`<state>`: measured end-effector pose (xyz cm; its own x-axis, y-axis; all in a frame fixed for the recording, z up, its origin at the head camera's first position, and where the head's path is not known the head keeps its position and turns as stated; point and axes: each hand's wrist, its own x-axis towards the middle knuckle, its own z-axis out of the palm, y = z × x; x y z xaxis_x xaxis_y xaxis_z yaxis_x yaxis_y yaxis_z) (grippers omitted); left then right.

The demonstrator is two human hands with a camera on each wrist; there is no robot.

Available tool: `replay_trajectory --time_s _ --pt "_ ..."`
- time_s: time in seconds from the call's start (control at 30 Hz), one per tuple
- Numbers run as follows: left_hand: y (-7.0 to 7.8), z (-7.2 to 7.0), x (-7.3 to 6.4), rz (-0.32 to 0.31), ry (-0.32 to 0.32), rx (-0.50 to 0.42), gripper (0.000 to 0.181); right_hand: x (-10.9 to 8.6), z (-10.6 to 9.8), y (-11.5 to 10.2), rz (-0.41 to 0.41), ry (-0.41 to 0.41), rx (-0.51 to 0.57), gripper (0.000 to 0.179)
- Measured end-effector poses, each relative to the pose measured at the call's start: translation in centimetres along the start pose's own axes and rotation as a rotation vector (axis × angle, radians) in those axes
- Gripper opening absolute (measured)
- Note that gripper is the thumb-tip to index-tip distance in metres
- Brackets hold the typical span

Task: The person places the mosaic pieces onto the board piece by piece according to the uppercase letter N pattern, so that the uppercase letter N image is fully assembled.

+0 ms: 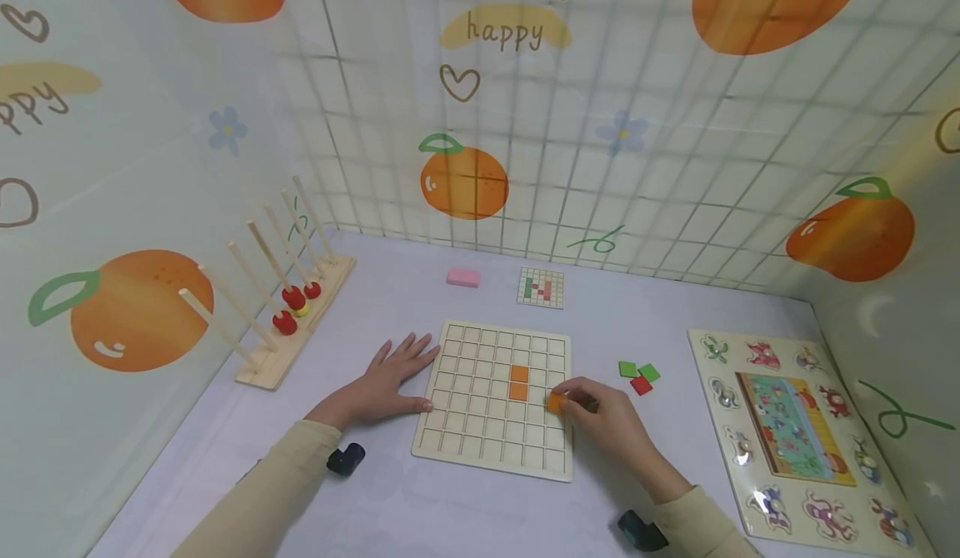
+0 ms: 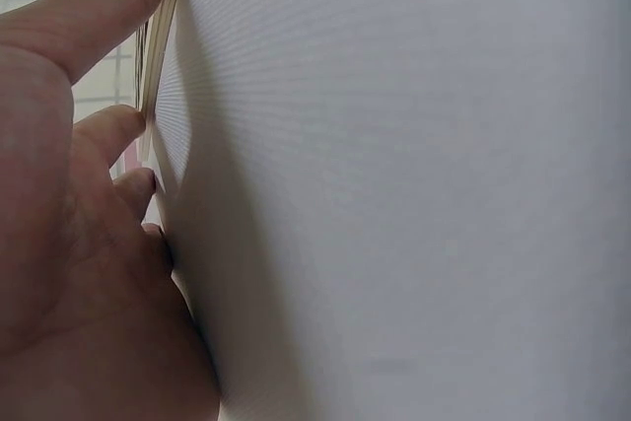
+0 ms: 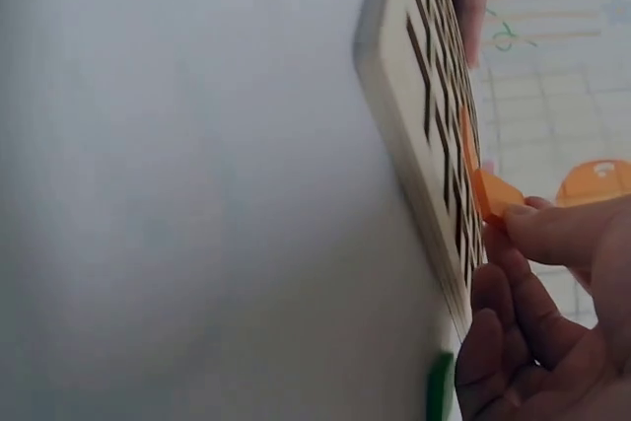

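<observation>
A square wooden grid board (image 1: pixel 480 441) lies on the table, with two orange square tiles (image 1: pixel 519 381) set one above the other in its cells. Over the board's right edge, my right hand (image 1: pixel 611 425) pinches another orange tile (image 3: pixel 496 195) between thumb and fingers. The left hand (image 1: pixel 382 387) lies flat on the table with its fingers spread, thumb and fingertips touching the board's left edge; the left wrist view shows them against that edge. Right of the board lie two green tiles (image 1: pixel 627 369) and a red tile (image 1: pixel 641 386).
Behind the board are a small patterned grid card (image 1: pixel 541 287) and a pink block (image 1: pixel 463 278). On the left stands a wooden peg rack (image 1: pixel 296 337) with red and yellow beads. A sea-animal puzzle board (image 1: pixel 720 441) lies at right. Printed curtains enclose the table.
</observation>
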<state>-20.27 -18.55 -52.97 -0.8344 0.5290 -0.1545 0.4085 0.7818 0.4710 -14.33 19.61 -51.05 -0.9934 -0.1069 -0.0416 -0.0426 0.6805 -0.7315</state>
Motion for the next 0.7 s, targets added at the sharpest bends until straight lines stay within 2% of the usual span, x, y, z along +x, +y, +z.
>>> replay_trajectory --time_s 0.23,0.37,0.7 --pt "0.0 0.0 0.0 0.004 0.002 -0.002 0.097 -0.2 1.5 -1.1 -0.02 -0.065 0.04 0.02" --pt "-0.1 0.0 0.0 0.004 0.003 -0.009 0.097 -0.1 2.3 -1.7 -0.039 -0.071 0.04 0.021" --pt "-0.2 0.1 0.1 0.005 0.003 -0.006 0.098 0.2 3.4 -2.7 -0.091 -0.064 -0.039 0.018"
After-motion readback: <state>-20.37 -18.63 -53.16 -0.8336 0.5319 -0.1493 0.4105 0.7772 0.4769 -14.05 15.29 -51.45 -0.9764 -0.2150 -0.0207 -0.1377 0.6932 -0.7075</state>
